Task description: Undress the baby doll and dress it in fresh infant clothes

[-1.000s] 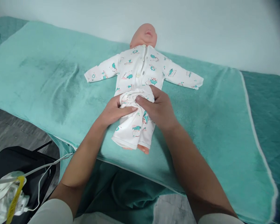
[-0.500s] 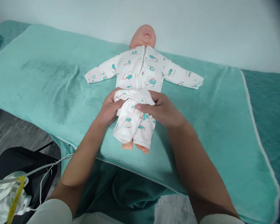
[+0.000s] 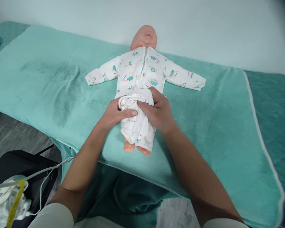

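Observation:
A baby doll (image 3: 145, 37) lies on its back, its head toward the wall. It wears a white buttoned shirt (image 3: 133, 68) printed with small teal figures, the sleeves spread to both sides. White printed baby pants (image 3: 142, 126) cover its legs, and the feet (image 3: 129, 147) stick out below the cuffs. My left hand (image 3: 114, 114) grips the bunched waist of the pants from the left, thumb on top. From the right, my right hand (image 3: 158, 110) pinches the same waistband, thumb pressed into the folds. The fingers under the cloth are hidden.
A teal cover (image 3: 216, 126) drapes the bed, its pale edging on the right. The white wall (image 3: 204, 31) stands behind. At the lower left, a black chair (image 3: 16, 158) holds a clear bag (image 3: 4, 202) with a yellow strip (image 3: 15, 204); a white cable (image 3: 41, 172) crosses it.
Both hands have drawn closer together, gathering the waistband into tighter folds. The left pant leg has risen, showing more of the doll's lower leg.

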The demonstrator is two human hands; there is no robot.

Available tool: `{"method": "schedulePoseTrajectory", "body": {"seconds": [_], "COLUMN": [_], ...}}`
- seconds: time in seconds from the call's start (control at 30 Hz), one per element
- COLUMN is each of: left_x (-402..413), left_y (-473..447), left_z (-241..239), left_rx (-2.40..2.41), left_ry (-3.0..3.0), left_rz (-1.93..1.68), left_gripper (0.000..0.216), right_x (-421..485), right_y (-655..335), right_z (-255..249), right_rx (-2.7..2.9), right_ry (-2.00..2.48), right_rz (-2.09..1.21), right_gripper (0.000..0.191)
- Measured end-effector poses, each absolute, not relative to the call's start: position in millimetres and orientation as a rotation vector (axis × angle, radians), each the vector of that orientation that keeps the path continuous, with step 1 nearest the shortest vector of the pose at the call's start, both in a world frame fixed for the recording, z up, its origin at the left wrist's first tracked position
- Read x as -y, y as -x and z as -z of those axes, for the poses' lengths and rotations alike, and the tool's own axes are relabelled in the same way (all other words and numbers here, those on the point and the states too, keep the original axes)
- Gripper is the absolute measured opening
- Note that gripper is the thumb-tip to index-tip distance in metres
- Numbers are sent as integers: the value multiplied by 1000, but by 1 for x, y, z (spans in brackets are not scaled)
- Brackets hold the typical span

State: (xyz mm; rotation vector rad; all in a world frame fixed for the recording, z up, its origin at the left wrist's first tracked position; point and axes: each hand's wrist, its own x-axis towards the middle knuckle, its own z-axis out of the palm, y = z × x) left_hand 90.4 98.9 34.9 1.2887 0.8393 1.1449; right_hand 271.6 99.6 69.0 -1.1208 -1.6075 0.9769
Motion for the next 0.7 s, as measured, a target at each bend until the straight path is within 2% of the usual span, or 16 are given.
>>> {"method": "schedulePoseTrajectory", "body": {"seconds": [0.23, 0.47, 0.7], "left_x": [-94, -81, -40], "left_y": [-92, -96, -113], "left_z": [-38, -49, -77], "left_rx": [-868, -915, -1014], "left_ry": [-1233, -1020, -900], "left_rz": [-1097, -1297, -1312], "left_gripper": [42, 33, 28], "right_x": [-96, -97, -95], "right_y": [-269, -285, -287], "right_z": [-71, -88, -101], "right_rx": [1682, 1919, 2115], "right_ry": [1191, 1179, 1230], "right_rz": [-942, -1152, -1048], "right_gripper": [27, 24, 11]}}
